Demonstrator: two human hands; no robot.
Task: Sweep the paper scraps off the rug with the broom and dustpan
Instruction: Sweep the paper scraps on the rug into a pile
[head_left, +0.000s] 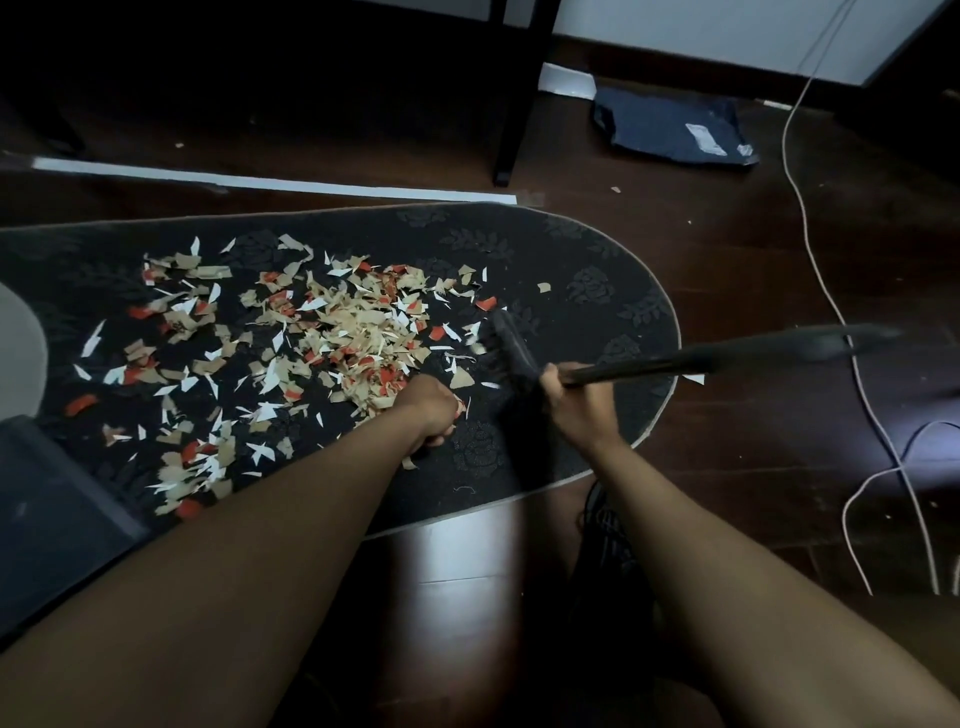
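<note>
Mostly tan, white, red paper scraps (332, 332).

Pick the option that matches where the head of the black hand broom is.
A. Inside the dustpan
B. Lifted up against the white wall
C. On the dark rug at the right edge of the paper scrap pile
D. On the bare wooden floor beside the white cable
C: the bristled head of the black hand broom sits on the dark patterned oval rug, at the right edge of the pile of tan, white and red paper scraps, its handle gripped by the right hand.

Matt dark woven rug (571, 291), torn paper scraps (343, 322), glossy wood floor (727, 291), matt black plastic broom (511, 348).
</note>
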